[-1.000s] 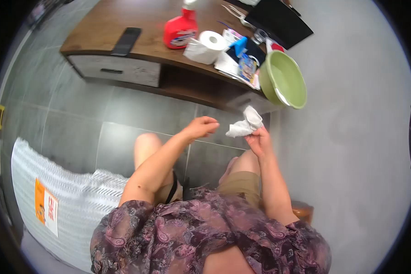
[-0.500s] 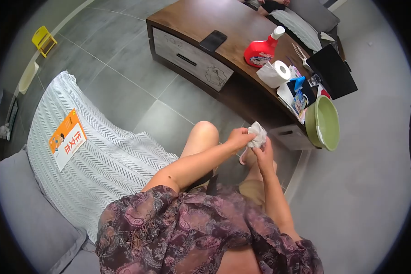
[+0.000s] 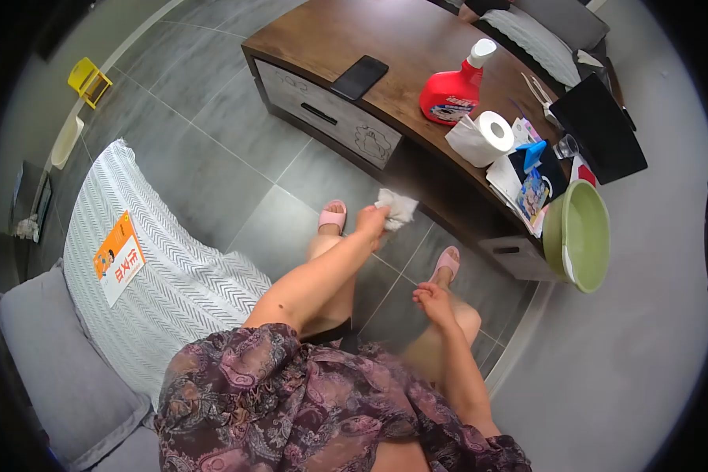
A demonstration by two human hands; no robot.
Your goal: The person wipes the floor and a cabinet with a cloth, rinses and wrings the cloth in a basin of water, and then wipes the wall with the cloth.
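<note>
A crumpled white tissue (image 3: 397, 208) is pinched in the fingers of my left hand (image 3: 372, 224), in front of the dark wooden cabinet and above the tiled floor. My right hand (image 3: 434, 304) is over my right leg, apart from the tissue, its fingers curled loosely with nothing visible in them. On the cabinet (image 3: 307, 35) stand a red spray bottle (image 3: 451, 93) with a white top and a white paper roll (image 3: 482, 138) with a loose end hanging. A black phone (image 3: 360, 77) lies near the cabinet's front edge.
A green basin (image 3: 578, 236) sits at the cabinet's right end by the wall. Near it are papers (image 3: 519, 193), a blue item (image 3: 533, 155) and a black screen (image 3: 600, 128). An orange-white booklet (image 3: 119, 259) lies on the striped cover (image 3: 173, 267). Far left is a yellow chair (image 3: 90, 82).
Both hands were together on the tissue half a second ago. Now my left hand has moved left with it, and my right hand has let go and dropped nearer my body. The view has shifted slightly.
</note>
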